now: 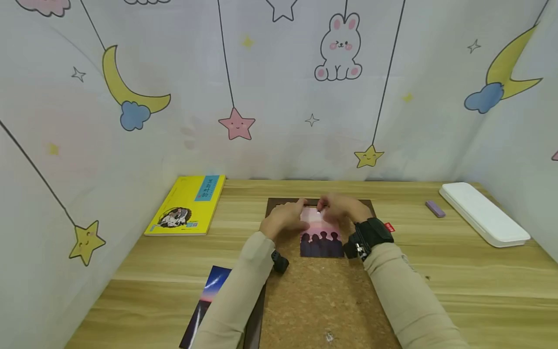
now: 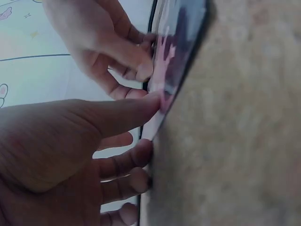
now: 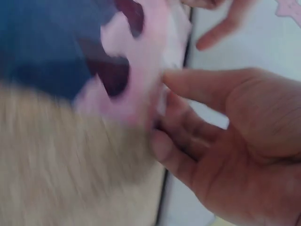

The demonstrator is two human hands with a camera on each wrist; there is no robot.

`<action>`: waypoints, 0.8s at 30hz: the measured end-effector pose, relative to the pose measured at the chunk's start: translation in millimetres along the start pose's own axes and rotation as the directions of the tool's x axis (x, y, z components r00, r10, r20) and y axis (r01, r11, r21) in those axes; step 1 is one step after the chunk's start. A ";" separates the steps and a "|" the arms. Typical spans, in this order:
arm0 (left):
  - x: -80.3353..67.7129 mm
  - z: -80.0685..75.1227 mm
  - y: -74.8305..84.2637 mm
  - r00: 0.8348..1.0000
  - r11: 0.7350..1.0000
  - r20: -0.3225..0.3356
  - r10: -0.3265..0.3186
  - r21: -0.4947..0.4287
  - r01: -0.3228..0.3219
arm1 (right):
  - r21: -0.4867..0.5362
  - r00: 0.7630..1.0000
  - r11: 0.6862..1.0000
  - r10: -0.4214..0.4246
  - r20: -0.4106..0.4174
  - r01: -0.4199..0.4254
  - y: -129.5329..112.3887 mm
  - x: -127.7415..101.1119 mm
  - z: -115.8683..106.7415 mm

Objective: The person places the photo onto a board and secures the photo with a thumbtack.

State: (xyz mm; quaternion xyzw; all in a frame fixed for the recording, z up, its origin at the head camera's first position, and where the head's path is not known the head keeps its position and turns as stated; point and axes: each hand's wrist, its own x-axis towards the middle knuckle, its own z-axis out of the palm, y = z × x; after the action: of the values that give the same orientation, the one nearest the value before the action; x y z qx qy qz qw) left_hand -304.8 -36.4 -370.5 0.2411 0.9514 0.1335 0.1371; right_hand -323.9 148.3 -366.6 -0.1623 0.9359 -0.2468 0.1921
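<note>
A photo (image 1: pixel 321 242) with dark silhouettes under a pink sky is on the upper part of a brown-framed corkboard (image 1: pixel 322 295). My left hand (image 1: pixel 282 218) is at the photo's left side. Its thumb (image 2: pixel 146 104) touches the picture's face, while the other fingertips rest near its edge. At the top edge, my right hand (image 1: pixel 340 207) has its thumb and fingers drawn together, blurred, at a small shiny pin (image 1: pixel 318 212). The right wrist view shows that thumb (image 3: pixel 188 84) against the photo's pale border; the pin is hidden there.
A yellow book (image 1: pixel 183 208) lies at the back left. Another glossy picture (image 1: pixel 209 300) is partly under my left sleeve. To the right are a purple eraser-like block (image 1: pixel 435 208) and a white case (image 1: pixel 484 213). A small shiny piece (image 1: pixel 329 336) sits low on the corkboard.
</note>
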 end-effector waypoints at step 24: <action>-73.2 -27.8 -35.1 0.986 0.989 0.078 0.146 0.027 -0.148 | -0.083 0.976 0.972 -0.218 0.013 0.218 59.6 -120.3 -41.5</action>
State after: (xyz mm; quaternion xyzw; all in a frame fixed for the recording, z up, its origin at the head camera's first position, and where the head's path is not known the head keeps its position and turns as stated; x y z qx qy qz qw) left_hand -266.7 -107.7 -341.6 0.3179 0.9272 0.1182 0.1589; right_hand -249.5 262.1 -330.9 -0.2725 0.9215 -0.2265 0.1587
